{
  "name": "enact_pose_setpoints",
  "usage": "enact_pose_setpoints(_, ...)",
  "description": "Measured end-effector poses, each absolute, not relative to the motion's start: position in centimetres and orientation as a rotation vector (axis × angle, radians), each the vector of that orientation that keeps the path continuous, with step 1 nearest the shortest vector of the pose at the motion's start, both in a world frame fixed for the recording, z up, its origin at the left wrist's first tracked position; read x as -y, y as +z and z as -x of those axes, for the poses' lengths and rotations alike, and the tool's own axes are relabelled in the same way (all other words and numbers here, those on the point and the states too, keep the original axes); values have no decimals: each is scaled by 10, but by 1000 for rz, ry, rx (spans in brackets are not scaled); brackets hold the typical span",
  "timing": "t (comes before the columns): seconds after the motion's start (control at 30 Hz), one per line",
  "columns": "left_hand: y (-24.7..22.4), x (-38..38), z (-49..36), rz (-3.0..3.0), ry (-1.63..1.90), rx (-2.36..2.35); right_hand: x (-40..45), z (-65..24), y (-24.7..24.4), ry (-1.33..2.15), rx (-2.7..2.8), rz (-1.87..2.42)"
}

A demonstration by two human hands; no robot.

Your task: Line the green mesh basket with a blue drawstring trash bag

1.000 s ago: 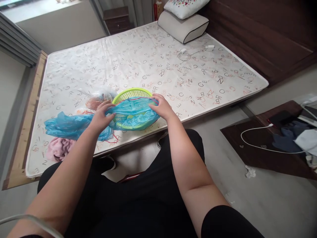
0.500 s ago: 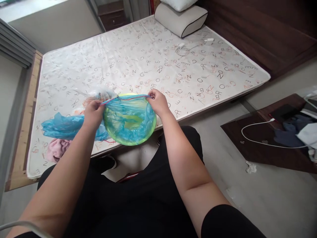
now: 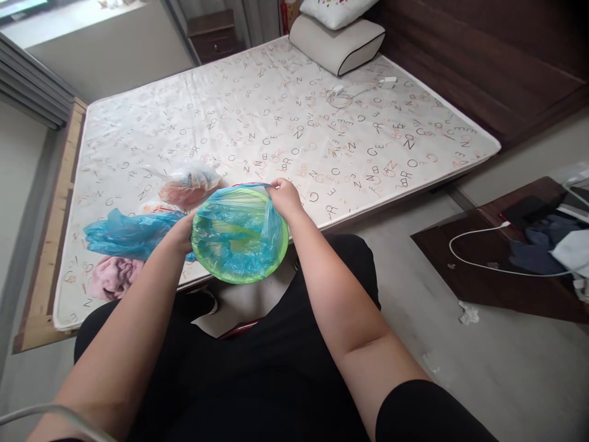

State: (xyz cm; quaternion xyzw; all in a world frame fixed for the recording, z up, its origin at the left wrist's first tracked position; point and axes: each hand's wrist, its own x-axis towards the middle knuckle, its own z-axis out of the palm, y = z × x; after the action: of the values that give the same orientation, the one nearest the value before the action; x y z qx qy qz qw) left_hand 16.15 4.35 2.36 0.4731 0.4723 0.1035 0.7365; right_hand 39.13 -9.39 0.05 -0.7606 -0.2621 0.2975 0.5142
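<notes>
Green basket, round plastic, sits mid-frame, tilted twd the camera, lined w/ thin crinkly blue bag. Right hand at its top rim, fingers pinched on the bag's edge. Left hand grips the left rim, fingers closed on it. Behind: letter-print mattress; more blue plastic, pink cloth at left.

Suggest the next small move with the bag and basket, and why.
Probably pull the blue plastic bag down over the green basket's near rim: the right hand pinches the bag's edge at the far rim, the left hand grips the left side, near rim looks uncovered.
</notes>
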Motion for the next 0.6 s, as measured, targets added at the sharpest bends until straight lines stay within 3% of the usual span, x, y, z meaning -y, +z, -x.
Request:
enact_pose_setpoints(0.23,30,-67,-165,-1103,32,-942,87,-398,-14,806,565,1822)
enact_pose_setpoints(0.6,5,-63,-144,-972,147,-1022,115,-414,14,1189,543,1682)
